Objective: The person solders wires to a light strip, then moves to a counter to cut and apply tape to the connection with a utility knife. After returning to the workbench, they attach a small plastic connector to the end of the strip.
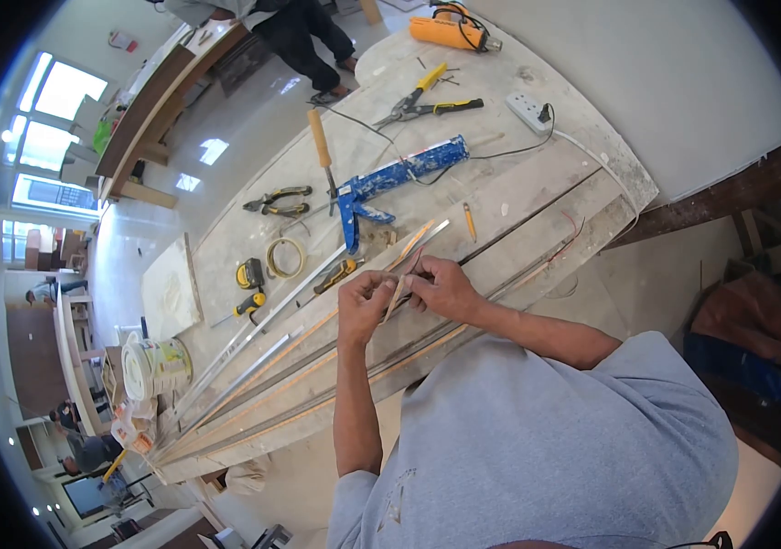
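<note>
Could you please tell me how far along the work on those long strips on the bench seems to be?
Done: several long strips lie side by side along the bench, and tools are out, including a caulking gun and tape measure.
In hand: the left hand and right hand pinch a thin strip end together.
Left: apparently this end's finishing; how much more remains cannot be told.

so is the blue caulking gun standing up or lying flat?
Lying flat. The blue caulking gun rests on its side along the dusty workbench, its handle pointing toward the person's hands, which don't touch it.
</note>
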Available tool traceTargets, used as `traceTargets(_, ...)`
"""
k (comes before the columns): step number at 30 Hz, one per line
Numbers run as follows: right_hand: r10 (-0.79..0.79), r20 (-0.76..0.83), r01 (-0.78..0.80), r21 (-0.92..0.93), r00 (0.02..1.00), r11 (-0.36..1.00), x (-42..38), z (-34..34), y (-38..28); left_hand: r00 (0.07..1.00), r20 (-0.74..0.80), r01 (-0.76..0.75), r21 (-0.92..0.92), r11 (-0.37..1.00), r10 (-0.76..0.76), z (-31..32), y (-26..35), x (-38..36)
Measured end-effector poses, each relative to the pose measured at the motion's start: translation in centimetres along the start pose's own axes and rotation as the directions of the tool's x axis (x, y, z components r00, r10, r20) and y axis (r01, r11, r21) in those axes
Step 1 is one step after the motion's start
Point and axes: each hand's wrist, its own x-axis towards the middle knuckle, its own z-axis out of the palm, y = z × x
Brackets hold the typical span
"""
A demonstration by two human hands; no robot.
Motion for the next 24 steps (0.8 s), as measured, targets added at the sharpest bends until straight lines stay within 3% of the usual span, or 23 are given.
traceTargets(8,-0.004,0.031,0.003,0.018,1.0,1.0,0.2,-0.2,-0.3,0.999,-0.008,-0.041,0.11,0.993,0.042,0.6,0.9,0.3)
traceTargets(17,-0.013,0.022,0.012,0.073,1.0,0.997,0.3,-0.1,-0.3,0.993,-0.033,-0.118,-0.052,0.992,0.116,1.6,-2.0,1.1)
traceTargets(22,-0.014,-0.012,0.015,0.091,1.0,0.996,0.7,-0.1,-0.5,0.997,-0.032,-0.068,0.096,0.993,0.071,1.4,-0.9,0.5)
traceTargets(24,-0.006,-0.005,0.007,0.102,1.0,0.995,0.8,-0.1,-0.4,0.998,-0.025,-0.064,0.063,0.996,0.066,1.3,-0.7,0.1)
